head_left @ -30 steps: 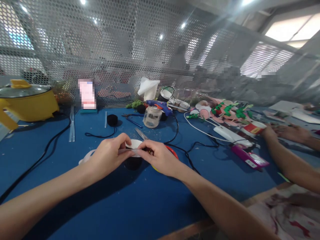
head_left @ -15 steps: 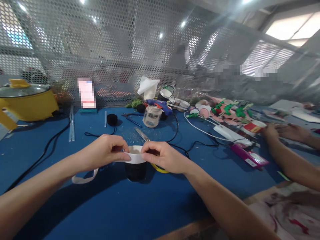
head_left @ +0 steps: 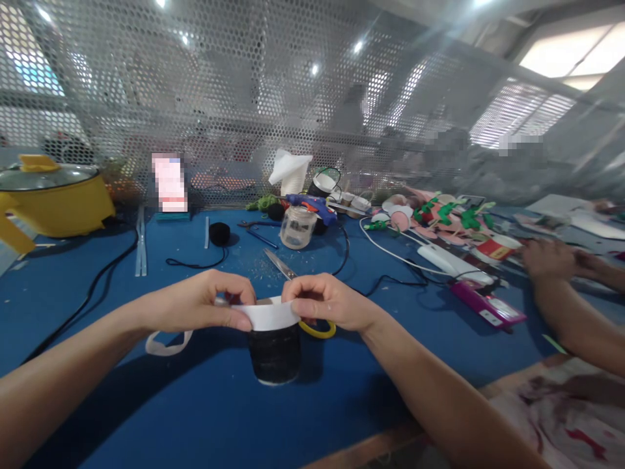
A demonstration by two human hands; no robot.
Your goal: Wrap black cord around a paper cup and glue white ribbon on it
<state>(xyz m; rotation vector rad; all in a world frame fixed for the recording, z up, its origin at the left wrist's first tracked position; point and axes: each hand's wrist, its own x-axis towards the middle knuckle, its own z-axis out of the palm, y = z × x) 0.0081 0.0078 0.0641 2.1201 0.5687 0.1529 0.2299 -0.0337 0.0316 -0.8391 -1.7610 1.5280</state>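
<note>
Between my hands is a black cup (head_left: 275,355) with a white ribbon (head_left: 271,318) lying flat along the outside of its rim. My left hand (head_left: 219,301) pinches the ribbon against the rim's left side, thumb in front and fingers behind. The ribbon's loose end (head_left: 168,345) loops out below my left wrist. My right hand (head_left: 328,303) pinches the rim's right side over the ribbon, fingertips partly hidden inside. Just behind my right hand are scissors (head_left: 319,330) with yellow handles, partly covered by it.
On the blue table (head_left: 205,417) are a black yarn ball (head_left: 219,233), pliers (head_left: 263,224), a clear jar (head_left: 297,228), a blue glue gun (head_left: 312,205) and a purple box (head_left: 487,307) with cables. A yellow pot (head_left: 58,198) stands left. A co-worker's hands (head_left: 551,260) are at right.
The cup has come nearer to me and tilted, so more of its black side shows. Both hands keep hold of the rim. The co-worker's hands have shifted slightly.
</note>
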